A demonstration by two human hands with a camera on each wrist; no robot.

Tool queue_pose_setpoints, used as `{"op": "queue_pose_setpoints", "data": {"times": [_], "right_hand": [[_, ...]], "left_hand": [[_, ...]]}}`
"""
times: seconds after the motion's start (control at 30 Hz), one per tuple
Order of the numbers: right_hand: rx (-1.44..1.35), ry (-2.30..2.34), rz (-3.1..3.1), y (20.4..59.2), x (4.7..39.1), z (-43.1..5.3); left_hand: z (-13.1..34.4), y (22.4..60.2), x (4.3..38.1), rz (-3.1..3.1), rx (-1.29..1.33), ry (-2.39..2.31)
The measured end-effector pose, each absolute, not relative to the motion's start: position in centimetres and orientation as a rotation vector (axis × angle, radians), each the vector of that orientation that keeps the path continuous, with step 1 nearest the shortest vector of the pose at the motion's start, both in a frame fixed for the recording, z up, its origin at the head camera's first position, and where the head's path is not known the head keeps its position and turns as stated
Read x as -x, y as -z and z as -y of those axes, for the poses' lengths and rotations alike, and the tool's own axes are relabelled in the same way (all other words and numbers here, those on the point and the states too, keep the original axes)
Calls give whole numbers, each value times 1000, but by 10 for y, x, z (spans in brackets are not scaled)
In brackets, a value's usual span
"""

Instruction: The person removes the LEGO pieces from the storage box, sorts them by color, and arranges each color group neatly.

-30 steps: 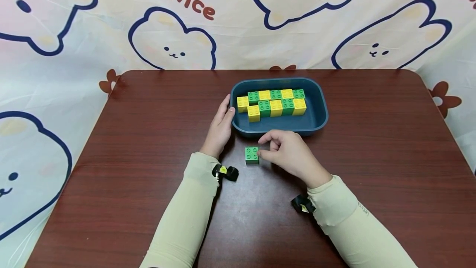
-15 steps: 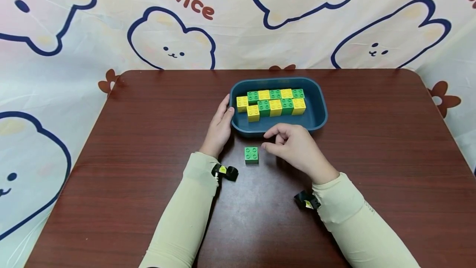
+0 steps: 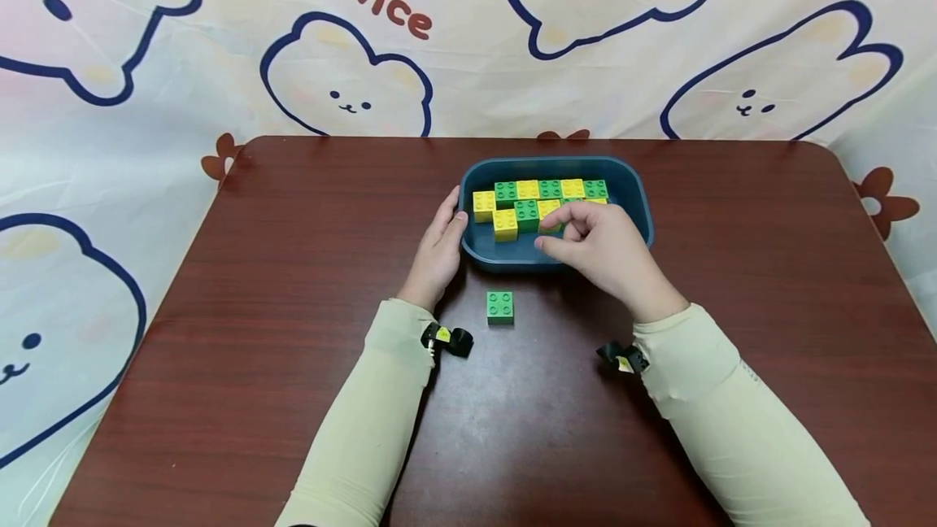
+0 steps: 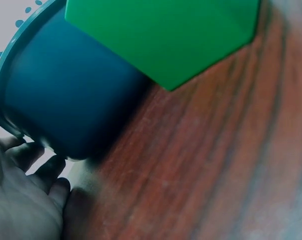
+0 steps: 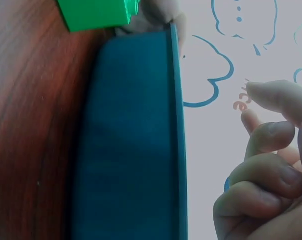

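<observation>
A blue tray (image 3: 512, 262) stands on the table with yellow and green toy building bricks in it, set in two staggered rows. My left hand (image 3: 433, 254) rests against the tray's left end, fingers extended; the left wrist view shows its fingertips at the tray wall (image 4: 65, 85). Over the tray's near right part hovers my right hand (image 3: 615, 254), thumb and forefinger apart, nothing between them, the other fingers loosely bent. It hides part of the front row. A single green brick (image 3: 500, 308) sits on the table before the tray, studs up, between the forearms.
The brown table (image 3: 315, 226) has its far edge behind the tray. A cartoon-printed cloth (image 3: 468, 88) hangs beyond that edge. Black wrist cameras on straps stick out from both sleeves, the left one (image 3: 457, 341) close to the loose green brick.
My right hand has moved away from the loose green brick, up and right, to a place over the tray. The left hand and the bricks stay put; the head view shifts slightly.
</observation>
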State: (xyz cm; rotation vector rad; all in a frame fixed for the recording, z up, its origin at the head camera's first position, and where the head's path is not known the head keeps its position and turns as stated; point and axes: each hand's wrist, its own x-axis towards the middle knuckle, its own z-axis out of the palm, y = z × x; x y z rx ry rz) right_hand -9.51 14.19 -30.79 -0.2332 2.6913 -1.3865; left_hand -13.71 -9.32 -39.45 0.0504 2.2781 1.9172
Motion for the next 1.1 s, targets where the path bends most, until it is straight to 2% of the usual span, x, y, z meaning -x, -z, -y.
{"op": "queue_pose_setpoints", "data": {"times": [0.43,1.1], "right_hand": [[213,1312,-2673,327,132,-144],[6,1268,-2562,336,154,-135]], "left_hand": [[92,393,136,-2278,-55,-1923],[94,393,136,-2267,-88,-1929]]}}
